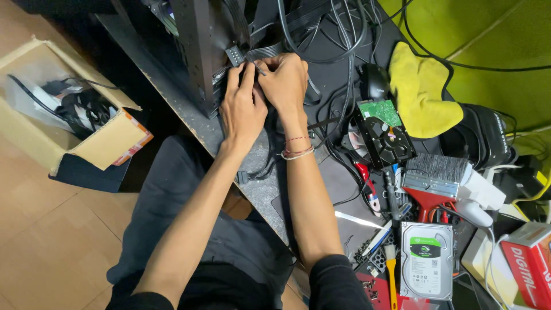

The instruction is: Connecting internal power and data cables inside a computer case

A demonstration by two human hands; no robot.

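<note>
My left hand [241, 106] and my right hand [285, 83] are pressed together at the edge of a black computer case [198, 51]. Both pinch a bundle of flat black cables [270, 50] that ends in a small black connector [234, 55]. My left fingers curl around the cable where it meets the case. My right fingers close over the same bundle from the right, and that wrist wears thin thread bracelets [297, 150]. What lies under the fingers is hidden.
A bare hard drive with a green circuit board [381, 132], a sealed silver hard drive [426, 259], a wide brush [437, 175], a yellow cloth [419, 86], screwdrivers and loose cables crowd the right. An open cardboard box [63, 109] sits on the floor at left.
</note>
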